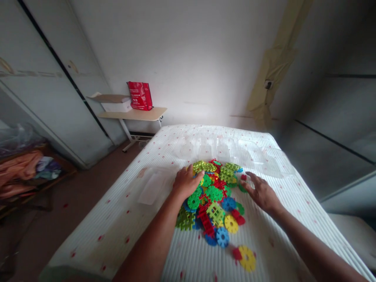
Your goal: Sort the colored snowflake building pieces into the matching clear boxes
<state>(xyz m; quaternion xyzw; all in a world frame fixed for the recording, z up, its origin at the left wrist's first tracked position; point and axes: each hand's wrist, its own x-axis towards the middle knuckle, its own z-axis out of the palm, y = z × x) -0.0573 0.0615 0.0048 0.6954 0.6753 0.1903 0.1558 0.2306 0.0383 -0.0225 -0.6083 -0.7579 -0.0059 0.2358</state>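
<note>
A heap of plastic building pieces (214,193) in green, red, blue and yellow lies on the striped white bed cover. At its left edge rests my left hand (187,183), fingers spread, thumb over the pieces. My right hand (262,191) hovers at the heap's right side with its fingers apart, nearest to a small red piece (243,178). Notched discs and lattice plates are mixed together. A yellow disc (247,258) lies apart at the near side, next to a red piece. Neither hand visibly holds anything.
Several clear plastic containers (226,148) stand in a row beyond the heap. Another translucent box (151,188) sits to the left. At the back left, a small table (147,114) carries a red bag (140,96) and a white box (116,105). A wall socket (268,84) is at right.
</note>
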